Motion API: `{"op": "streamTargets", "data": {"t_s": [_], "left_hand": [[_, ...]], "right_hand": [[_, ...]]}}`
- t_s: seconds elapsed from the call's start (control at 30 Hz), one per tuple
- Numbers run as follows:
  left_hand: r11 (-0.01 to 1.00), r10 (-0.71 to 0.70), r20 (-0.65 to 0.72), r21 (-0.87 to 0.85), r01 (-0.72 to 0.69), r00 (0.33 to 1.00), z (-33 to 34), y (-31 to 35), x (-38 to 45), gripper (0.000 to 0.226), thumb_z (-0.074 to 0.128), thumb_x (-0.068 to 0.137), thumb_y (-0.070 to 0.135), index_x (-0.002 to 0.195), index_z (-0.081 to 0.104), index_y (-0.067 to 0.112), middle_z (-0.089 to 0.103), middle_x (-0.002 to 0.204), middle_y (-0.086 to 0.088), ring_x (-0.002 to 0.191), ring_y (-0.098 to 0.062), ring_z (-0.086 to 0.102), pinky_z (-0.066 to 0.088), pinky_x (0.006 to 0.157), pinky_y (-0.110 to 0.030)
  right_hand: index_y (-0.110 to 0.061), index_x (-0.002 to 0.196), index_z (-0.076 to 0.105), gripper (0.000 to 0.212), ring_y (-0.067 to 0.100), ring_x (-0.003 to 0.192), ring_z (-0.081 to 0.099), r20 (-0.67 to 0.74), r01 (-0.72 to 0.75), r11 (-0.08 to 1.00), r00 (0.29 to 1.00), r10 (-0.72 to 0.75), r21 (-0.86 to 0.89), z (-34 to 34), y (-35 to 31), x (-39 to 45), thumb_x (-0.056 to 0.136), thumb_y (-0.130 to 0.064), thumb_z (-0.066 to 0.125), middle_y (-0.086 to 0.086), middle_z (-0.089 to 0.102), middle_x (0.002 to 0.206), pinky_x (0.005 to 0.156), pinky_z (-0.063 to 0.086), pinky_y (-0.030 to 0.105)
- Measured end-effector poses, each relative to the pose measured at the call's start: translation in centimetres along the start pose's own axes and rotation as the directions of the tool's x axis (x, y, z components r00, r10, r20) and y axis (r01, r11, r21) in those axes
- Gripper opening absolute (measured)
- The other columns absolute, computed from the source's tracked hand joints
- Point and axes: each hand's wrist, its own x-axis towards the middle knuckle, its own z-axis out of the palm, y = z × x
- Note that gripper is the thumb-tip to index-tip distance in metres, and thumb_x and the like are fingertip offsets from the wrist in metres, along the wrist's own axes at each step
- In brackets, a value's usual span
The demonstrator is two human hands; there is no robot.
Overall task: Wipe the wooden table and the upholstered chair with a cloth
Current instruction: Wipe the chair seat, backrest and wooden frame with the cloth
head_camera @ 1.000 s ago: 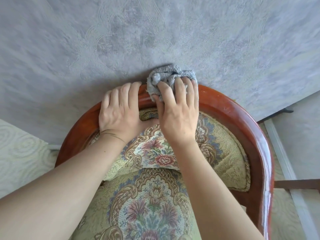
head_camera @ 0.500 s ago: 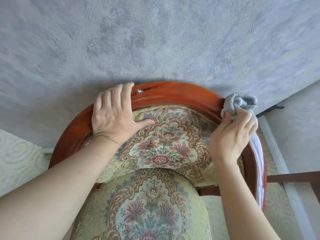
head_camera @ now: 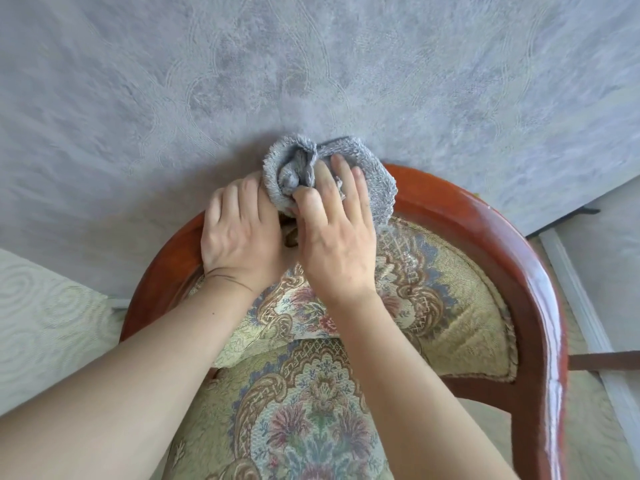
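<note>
I look down on the upholstered chair, with its glossy red-brown wooden back rail (head_camera: 485,216), floral tapestry backrest (head_camera: 450,306) and matching seat (head_camera: 311,427). A bunched grey terry cloth (head_camera: 377,178) lies on the top middle of the rail. My right hand (head_camera: 336,244) grips it, fingers spread over it and the thumb tucked into its folds. Just left of the cloth and touching it, my left hand (head_camera: 239,233) holds the rail, fingers hooked over the top edge. The wooden table is out of view.
A grey textured wall (head_camera: 311,64) stands right behind the chair back. A pale patterned carpet (head_camera: 41,323) shows at the left. At the right are a white baseboard (head_camera: 581,306) and a dark wooden bar (head_camera: 606,362).
My right hand has slid the cloth back along the rail from the right side to the top middle, beside my left hand. The left hand has kept its hold.
</note>
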Motion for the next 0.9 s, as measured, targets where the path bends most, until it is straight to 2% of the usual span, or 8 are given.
{"op": "streamTargets", "data": {"t_s": [0.1, 0.2, 0.3, 0.43, 0.57, 0.63, 0.73, 0.9], "left_hand": [[0.999, 0.013, 0.061, -0.035, -0.011, 0.998, 0.0, -0.3, -0.1, 0.089, 0.054, 0.083, 0.079, 0.131, 0.053, 0.005, 0.061, 0.12, -0.013, 0.102, -0.032, 0.051, 0.04, 0.09, -0.043], [1.0, 0.019, 0.152, -0.004, -0.019, 0.988, 0.0, -0.8, -0.2, 0.115, 0.066, 0.059, 0.09, 0.139, 0.047, 0.009, 0.056, 0.127, -0.011, 0.111, -0.029, 0.047, 0.034, 0.097, -0.042], [0.999, 0.027, 0.174, 0.012, -0.03, 0.984, 0.0, -0.7, -0.1, 0.12, 0.063, 0.057, 0.093, 0.14, 0.045, 0.008, 0.053, 0.128, -0.01, 0.114, -0.028, 0.044, 0.032, 0.098, -0.041], [1.0, 0.017, 0.17, 0.017, -0.021, 0.985, 0.0, -0.7, 0.0, 0.119, 0.063, 0.058, 0.092, 0.14, 0.045, 0.007, 0.053, 0.127, -0.012, 0.113, -0.029, 0.044, 0.032, 0.098, -0.041], [1.0, 0.005, 0.163, 0.026, -0.01, 0.987, 0.0, -0.6, 0.0, 0.12, 0.065, 0.056, 0.091, 0.139, 0.045, 0.007, 0.054, 0.127, -0.014, 0.112, -0.03, 0.044, 0.031, 0.097, -0.042], [1.0, 0.006, 0.151, 0.024, -0.01, 0.989, 0.1, -0.6, 0.0, 0.12, 0.064, 0.057, 0.092, 0.139, 0.045, 0.007, 0.054, 0.127, -0.013, 0.112, -0.03, 0.044, 0.031, 0.097, -0.042], [1.0, 0.005, 0.129, 0.019, -0.008, 0.992, 0.2, -0.5, -0.2, 0.118, 0.061, 0.06, 0.093, 0.139, 0.046, 0.007, 0.055, 0.126, -0.013, 0.112, -0.03, 0.044, 0.032, 0.097, -0.043], [1.0, 0.01, 0.001, 0.003, -0.01, 1.0, 0.2, 0.0, -0.3, 0.08, 0.04, 0.091, 0.073, 0.133, 0.052, 0.006, 0.062, 0.121, -0.014, 0.104, -0.034, 0.054, 0.041, 0.092, -0.045]], "right_hand": [[-0.006, 0.105, 0.053, 0.013, 0.042, 0.136, 0.044, -0.054, -0.055, 0.996, 0.997, 0.051, -0.072, -0.9, 2.0, -0.3, 0.093, -0.007, 0.059, 0.021, 0.057, 0.137, 0.121, 0.023, 0.049], [-0.006, 0.104, 0.056, 0.012, 0.042, 0.135, 0.044, -0.131, -0.183, 0.977, 0.977, 0.168, -0.111, -2.4, 4.8, -1.1, 0.1, -0.016, 0.052, 0.023, 0.056, 0.137, 0.12, 0.025, 0.05], [-0.007, 0.106, 0.05, 0.015, 0.041, 0.131, 0.047, -0.188, -0.335, 0.93, 0.933, 0.306, -0.149, -4.6, 8.1, -2.5, 0.104, -0.021, 0.047, 0.026, 0.057, 0.132, 0.118, 0.027, 0.052], [-0.01, 0.105, 0.042, 0.012, 0.039, 0.107, 0.053, -0.275, -0.541, 0.831, 0.825, 0.494, -0.132, -7.7, 11.3, -5.9, 0.102, -0.021, 0.047, 0.022, 0.058, 0.105, 0.102, 0.038, 0.058], [0.0, 0.097, 0.05, 0.02, 0.036, 0.099, 0.051, -0.345, -0.701, 0.712, 0.659, 0.669, 0.04, -7.7, 10.8, -5.9, 0.1, -0.02, 0.046, 0.019, 0.056, 0.096, 0.096, 0.038, 0.061], [-0.001, 0.094, 0.05, 0.018, 0.037, 0.107, 0.053, -0.39, -0.712, 0.693, 0.61, 0.69, 0.113, -6.6, 9.4, -4.4, 0.1, -0.018, 0.046, 0.022, 0.06, 0.103, 0.104, 0.033, 0.063], [-0.002, 0.095, 0.054, 0.018, 0.042, 0.131, 0.046, -0.319, -0.567, 0.818, 0.761, 0.565, 0.094, -4.0, 6.3, -2.0, 0.101, -0.017, 0.045, 0.025, 0.06, 0.123, 0.122, 0.013, 0.052], [-0.001, 0.103, 0.063, 0.014, 0.044, 0.138, 0.04, -0.124, -0.21, 0.967, 0.966, 0.228, 0.144, -0.5, 1.3, 0.2, 0.095, -0.01, 0.054, 0.023, 0.06, 0.126, 0.121, 0.016, 0.053]]}}
